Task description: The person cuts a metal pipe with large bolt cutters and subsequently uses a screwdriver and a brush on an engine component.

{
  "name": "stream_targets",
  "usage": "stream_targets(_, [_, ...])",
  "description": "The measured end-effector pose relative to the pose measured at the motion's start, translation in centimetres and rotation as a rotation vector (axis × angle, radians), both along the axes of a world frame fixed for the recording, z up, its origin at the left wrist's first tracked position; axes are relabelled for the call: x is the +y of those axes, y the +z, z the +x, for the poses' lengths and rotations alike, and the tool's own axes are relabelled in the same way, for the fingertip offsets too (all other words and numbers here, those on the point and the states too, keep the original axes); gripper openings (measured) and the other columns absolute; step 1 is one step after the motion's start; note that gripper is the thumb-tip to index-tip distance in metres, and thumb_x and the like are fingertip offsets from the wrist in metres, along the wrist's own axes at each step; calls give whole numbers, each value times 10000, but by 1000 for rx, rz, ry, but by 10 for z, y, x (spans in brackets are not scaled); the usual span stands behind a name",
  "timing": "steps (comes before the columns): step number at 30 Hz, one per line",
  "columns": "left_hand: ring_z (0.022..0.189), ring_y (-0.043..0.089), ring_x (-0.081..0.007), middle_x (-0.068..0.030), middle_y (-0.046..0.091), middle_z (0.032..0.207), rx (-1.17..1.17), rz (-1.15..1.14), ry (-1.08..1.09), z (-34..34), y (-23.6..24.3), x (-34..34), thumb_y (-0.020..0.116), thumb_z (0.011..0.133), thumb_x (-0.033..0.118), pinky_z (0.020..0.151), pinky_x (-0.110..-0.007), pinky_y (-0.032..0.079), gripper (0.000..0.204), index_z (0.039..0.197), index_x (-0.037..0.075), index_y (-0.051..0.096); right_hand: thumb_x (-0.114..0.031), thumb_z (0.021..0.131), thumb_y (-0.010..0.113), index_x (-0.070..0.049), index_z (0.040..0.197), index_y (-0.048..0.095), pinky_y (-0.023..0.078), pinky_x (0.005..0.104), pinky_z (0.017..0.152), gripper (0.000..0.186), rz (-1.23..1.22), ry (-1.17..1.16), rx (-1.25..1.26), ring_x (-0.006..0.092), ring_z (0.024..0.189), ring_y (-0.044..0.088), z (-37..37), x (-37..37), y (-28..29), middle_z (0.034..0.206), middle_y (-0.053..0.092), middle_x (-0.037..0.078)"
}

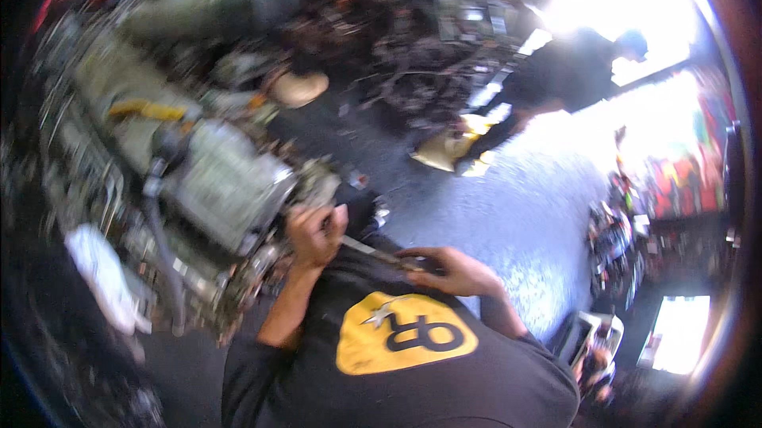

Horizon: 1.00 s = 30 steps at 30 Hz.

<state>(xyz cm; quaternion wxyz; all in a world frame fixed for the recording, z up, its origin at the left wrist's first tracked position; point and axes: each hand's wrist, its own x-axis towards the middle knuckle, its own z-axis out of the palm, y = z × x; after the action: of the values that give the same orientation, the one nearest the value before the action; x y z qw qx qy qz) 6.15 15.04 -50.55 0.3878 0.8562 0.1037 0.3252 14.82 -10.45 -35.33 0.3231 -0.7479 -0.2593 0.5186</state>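
A slim, silvery bar-shaped hand tool (369, 250) spans the gap between my hands, just in front of my dark shirt. My left hand (316, 236) is closed in a fist around its left end. At the other end, the thumb and fingers of my right hand (454, 271) close on the tool from the right. Motion blur hides what kind of tool it is. Close to my left hand stands a large engine-like assembly (226, 182) with a pale boxy metal cover, pipes and a grey hose (163, 245).
More blurred machinery (413, 71) stands at the back. Another person in dark clothes (567, 75) bends forward at the upper right, beside a yellowish object (444, 148) above the dark shiny floor (508, 214). A white cloth-like item (101, 277) lies far left, and a light-rimmed bin (599, 341) stands lower right.
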Motion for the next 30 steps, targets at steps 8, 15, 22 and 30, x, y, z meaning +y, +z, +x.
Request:
stream_targets(8, [668,513,-325,-136,575,667,304,-88,206,-38,-7,19,647,982,280,706,-427,387,368,713,36,588,-411,1021,617,46,1390,576,489,422,1048,589,89,178,-15,384,1210,643,18,32,-28,1308,655,286])
stream_targets(15, [623,597,-273,-87,653,685,410,-142,318,-83,15,-32,721,942,327,769,-422,417,274,817,83,724,-317,1001,689,31,1337,627,574,341,842,489,-150,354,251,221,926,723,45,38,-52,1065,754,188])
stream_targets(22, [766,644,-240,-64,709,801,604,-620,329,-167,4,-113,657,985,448,847,-402,403,370,993,95,767,-339,1005,685,-16,1280,663,518,297,595,425,-359,837,202,144,725,708,57,99,-63,854,761,121])
stream_targets(30, [749,646,-251,-69,722,793,711,-555,704,-217,48,-102,683,967,455,800,-400,434,342,985,126,773,-316,998,690,-7,1359,591,573,351,783,485,-178,1063,273,199,833,732,14,148,-57,972,766,159])
